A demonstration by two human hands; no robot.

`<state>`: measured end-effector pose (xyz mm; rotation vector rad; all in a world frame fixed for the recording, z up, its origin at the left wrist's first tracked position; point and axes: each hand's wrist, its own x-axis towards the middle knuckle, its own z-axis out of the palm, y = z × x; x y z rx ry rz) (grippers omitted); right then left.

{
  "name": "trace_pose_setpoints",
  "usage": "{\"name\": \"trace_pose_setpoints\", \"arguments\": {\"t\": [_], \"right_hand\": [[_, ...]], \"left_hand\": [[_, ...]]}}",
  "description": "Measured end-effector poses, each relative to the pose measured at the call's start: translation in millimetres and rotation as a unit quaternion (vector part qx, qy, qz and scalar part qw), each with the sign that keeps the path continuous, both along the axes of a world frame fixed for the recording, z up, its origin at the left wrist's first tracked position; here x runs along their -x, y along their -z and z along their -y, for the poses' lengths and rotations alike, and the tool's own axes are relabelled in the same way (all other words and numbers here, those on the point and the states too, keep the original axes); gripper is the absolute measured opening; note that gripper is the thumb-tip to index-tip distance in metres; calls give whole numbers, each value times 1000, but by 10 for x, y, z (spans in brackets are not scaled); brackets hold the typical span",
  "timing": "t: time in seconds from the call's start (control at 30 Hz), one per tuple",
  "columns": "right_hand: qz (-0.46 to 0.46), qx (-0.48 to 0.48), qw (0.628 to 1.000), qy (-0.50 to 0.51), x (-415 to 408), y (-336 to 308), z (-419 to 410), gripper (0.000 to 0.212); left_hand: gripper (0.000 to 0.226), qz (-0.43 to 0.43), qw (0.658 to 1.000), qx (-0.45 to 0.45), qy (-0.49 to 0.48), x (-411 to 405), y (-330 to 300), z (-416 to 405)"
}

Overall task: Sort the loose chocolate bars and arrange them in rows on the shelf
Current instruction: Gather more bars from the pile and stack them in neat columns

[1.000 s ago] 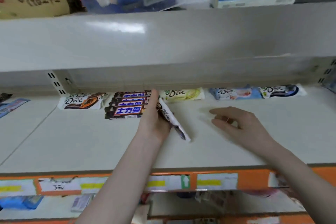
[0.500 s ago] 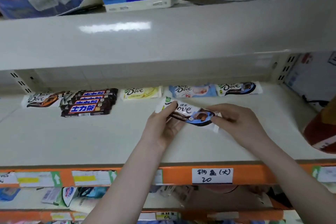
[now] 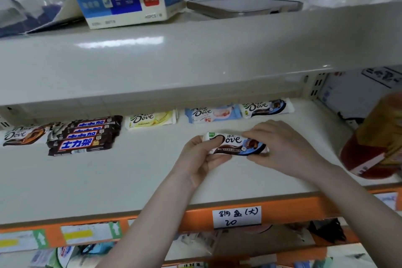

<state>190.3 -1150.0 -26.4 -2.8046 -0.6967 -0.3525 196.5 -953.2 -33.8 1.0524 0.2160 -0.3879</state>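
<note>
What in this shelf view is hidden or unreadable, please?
- Head view: the upper shelf hides the back wall behind the row.
- Both hands cover the held bar's ends.
- The red object is cut off by the right edge.
- The lower shelf's goods are blurred.

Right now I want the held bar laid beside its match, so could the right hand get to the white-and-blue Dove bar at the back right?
Probably yes: the right hand sits just in front of that Dove bar, with bare shelf between; it grips the held bar.
</note>
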Motion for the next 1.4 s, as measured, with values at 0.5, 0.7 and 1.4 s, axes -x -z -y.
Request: {"name": "trace_pose_setpoints", "arguments": {"t": [0.5, 0.7, 1.4], "right_hand": [[9, 155, 979, 133, -749, -50, 587, 17], [-16, 165, 972, 164, -1008, 3, 638, 11], [17, 185, 965, 185, -1180, 47, 632, 25]], "left_hand": [[42, 370, 562, -735, 86, 124, 338, 251], [46, 371, 529, -756, 99, 157, 396, 258], [46, 357, 550, -751, 78, 129, 368, 275]]}}
